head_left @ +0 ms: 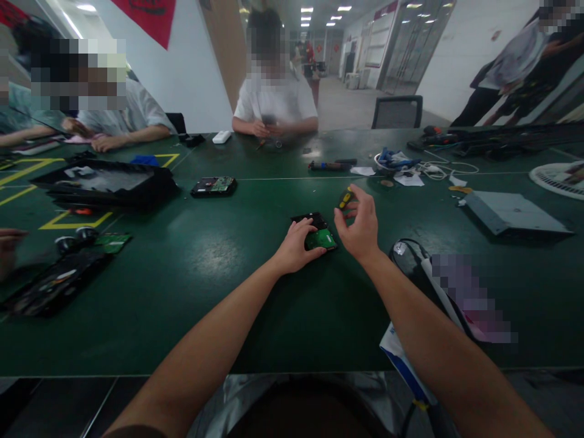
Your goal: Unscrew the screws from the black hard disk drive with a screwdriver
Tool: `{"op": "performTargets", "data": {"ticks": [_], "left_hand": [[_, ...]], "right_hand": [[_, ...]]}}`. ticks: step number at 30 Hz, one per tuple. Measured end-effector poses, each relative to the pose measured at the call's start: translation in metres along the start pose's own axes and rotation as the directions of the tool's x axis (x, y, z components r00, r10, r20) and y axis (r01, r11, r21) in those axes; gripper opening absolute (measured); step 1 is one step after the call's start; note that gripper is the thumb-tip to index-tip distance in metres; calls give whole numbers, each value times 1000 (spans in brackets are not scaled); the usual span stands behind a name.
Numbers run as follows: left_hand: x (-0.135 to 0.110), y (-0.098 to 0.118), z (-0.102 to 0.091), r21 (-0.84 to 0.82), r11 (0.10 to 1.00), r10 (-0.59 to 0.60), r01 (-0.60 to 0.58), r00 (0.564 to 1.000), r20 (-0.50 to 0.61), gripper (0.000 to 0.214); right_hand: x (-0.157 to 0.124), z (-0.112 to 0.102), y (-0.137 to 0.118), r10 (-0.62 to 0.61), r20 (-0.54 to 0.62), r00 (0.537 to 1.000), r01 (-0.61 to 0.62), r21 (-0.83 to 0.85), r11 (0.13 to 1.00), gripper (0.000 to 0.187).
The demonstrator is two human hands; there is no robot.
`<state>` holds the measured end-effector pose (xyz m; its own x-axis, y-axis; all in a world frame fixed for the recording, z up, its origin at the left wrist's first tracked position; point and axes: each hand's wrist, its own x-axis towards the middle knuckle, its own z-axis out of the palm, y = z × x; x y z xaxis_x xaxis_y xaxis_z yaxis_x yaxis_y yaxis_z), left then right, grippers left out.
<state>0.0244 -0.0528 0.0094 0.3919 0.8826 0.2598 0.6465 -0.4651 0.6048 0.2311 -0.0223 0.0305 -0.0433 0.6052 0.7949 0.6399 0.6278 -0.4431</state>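
At the middle of the green tabletop (255, 316), in front of you, sits the flat rectangular black device with a bright green circuit board (320, 239). Your left hand (294, 248) has it: thumb on the near side, fingers over the far-left part, a wide-spread hold with the board showing between. Your right hand (362, 226) is raised just right of the device, clear of it, thumb and forefinger pinched on a small black-and-yellow tool handle (345, 198); the other fingers are loosely curled. Can't make out the tool's tip. Beyond and left of your left hand: a second black device with exposed circuitry (213, 187), flat on the table. Further left, a wide black open-topped tray (157, 182); nearer you on that side, a long black housing (57, 283) with a loose green circuit board (113, 243) by its far end. Past your right hand lie dark cylindrical tools (332, 165), then a white bowl (378, 161) with blue items in it, and a tangle of white cable (440, 170). Right side: a flat grey metal box (517, 213), a white round slotted basket (542, 182) near the edge of view. A person in a white shirt (274, 100) sits across the table, hands together; that area is blurred, so can't tell what they hold.
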Motion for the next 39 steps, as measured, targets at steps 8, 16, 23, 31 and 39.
{"op": "performTargets", "data": {"ticks": [8,16,23,31,39], "left_hand": [[0,1,0,1,1000,-1,1,1000,-4,56],[0,-1,1,3,1000,10,-10,1000,-5,56],[0,2,-1,0,1000,-5,5,1000,5,56],[0,3,-2,-7,1000,1,-1,1000,-2,54],[0,2,-1,-9,1000,-4,4,1000,2,56]], "right_hand": [[1,0,-3,-29,5,1000,29,-20,999,72],[0,0,-2,-30,-10,1000,29,-22,999,72],[1,0,-2,-45,-5,999,44,-19,999,72],[0,0,-3,1,-21,1000,-1,-4,1000,68],[1,-1,-2,5,-38,999,-6,-12,1000,67]]}}
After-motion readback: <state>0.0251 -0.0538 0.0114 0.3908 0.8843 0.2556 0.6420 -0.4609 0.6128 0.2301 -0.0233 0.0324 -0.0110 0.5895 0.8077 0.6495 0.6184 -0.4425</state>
